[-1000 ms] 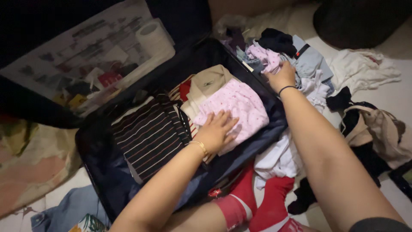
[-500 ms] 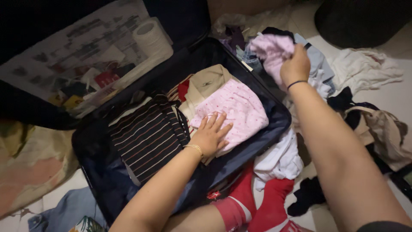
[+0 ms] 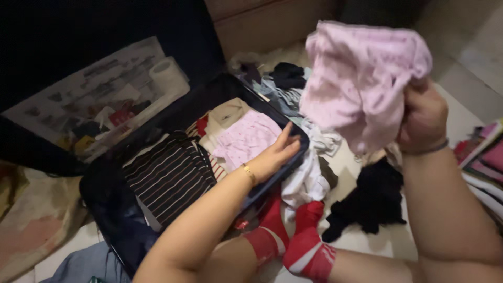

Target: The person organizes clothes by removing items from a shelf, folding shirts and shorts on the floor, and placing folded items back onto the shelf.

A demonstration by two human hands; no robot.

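pink garment: crumpled, held up in the upper right of the frame, clear of the floor. right hand: fingers clamped together on the garment's lower right edge; dark band on the wrist. left hand: fingers extended and apart, palm resting on the folded pink cloth at the near rim of the open suitcase, centre of the frame; gold bracelet on the wrist. left of the folded cloth lies a dark striped top. a beige item lies above the cloth. 2 red socks sit at lower centre. loose clothes lie on the floor right of the suitcase.
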